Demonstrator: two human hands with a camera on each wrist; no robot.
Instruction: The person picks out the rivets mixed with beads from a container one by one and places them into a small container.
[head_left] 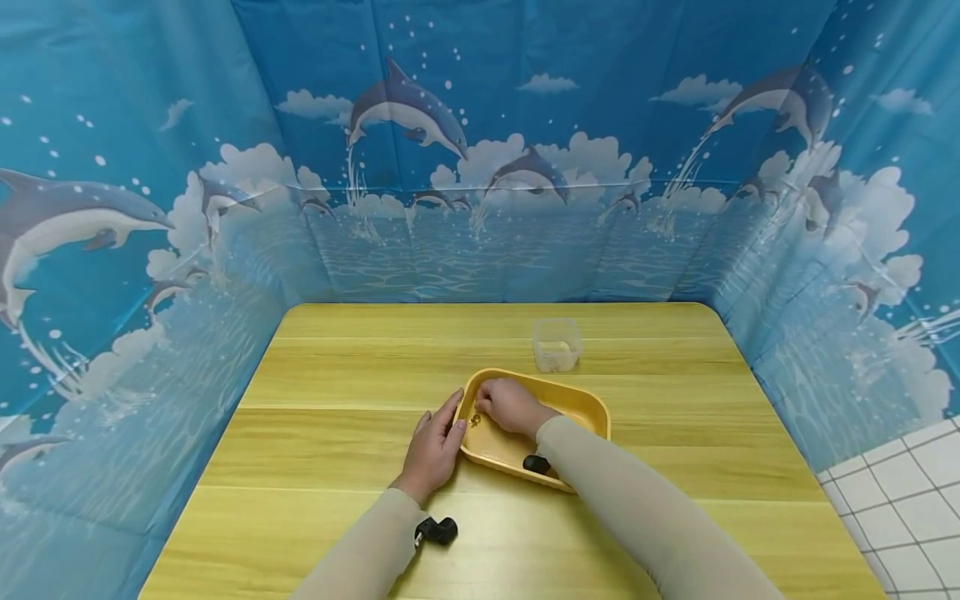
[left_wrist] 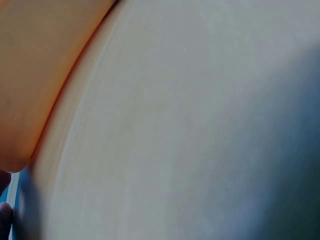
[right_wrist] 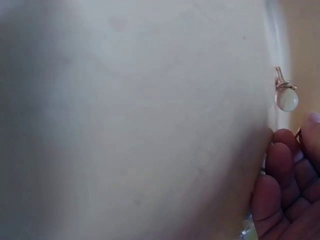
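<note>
A shallow yellow-orange tray [head_left: 555, 392] sits at the middle of the table. My left hand [head_left: 433, 450] rests against its left end, fingers fairly straight along the outside and thumb at the rim. Inside the tray, my right hand [head_left: 513, 406] is low over the left part with its fingers curled. In the right wrist view a thin dark tip [right_wrist: 299, 133] shows between thumb and fingers; the rest of that small piece is hidden. Close by lies a small gold-coloured ornament [head_left: 475, 421], seen in the right wrist view as a pendant [right_wrist: 287, 99] with a pale, rounded bead.
Behind the tray stands a clear plastic box [head_left: 557, 344] with something pale at its bottom. The wood-grain table [head_left: 337, 375] is bordered by blue dolphin-print curtains [head_left: 487, 242]. Black wrist devices [head_left: 441, 531] hang under the sleeves, the right one over the tray.
</note>
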